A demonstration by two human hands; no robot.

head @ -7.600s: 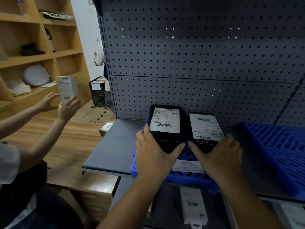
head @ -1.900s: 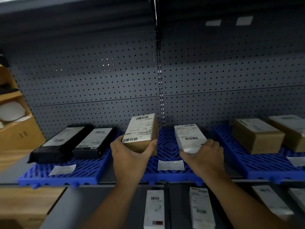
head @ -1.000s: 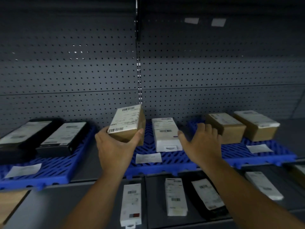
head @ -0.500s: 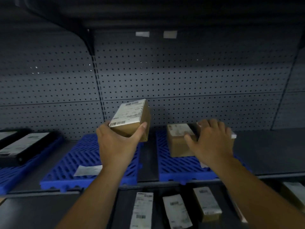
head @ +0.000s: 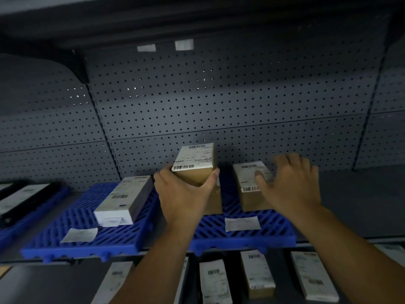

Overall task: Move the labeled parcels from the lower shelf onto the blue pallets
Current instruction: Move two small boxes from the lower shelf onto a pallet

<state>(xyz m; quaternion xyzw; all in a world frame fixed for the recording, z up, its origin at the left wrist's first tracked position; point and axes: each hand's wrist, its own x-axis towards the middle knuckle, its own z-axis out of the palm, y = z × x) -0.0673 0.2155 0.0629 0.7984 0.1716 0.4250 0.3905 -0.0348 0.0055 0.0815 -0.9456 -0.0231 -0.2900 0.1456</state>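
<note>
1. Brown cardboard parcel (head: 195, 160) with a white barcoded label on top sits in the left hand (head: 182, 200) — the thumb is on its right side and the fingers are curled round its left, clasping it firmly.
2. It is raised above the right blue pallet (head: 241, 239), over a second brown box (head: 215, 201) that stands on that pallet; whether the two touch I cannot tell.
3. The right hand (head: 291, 187) is spread loose and holds nothing; its thumb lies on the label of a third brown box (head: 249, 200) just beside the second, and its fingers reach past that box's far right edge.
4. A white slip (head: 242, 223) lies on the front part of the same pallet.
5. On the left blue pallet (head: 87, 244) lies a long white-and-grey box (head: 125, 198), with another slip (head: 80, 234) in front of it.
6. Further left — partly cut off — black parcels (head: 19, 200) rest on a third pallet (head: 43, 205).
7. Below, on the lower shelf (head: 54, 286), several labelled parcels (head: 258, 274) lie flat, side by side.
8. Grey pegboard (head: 219, 106) backs the shelving.
</note>
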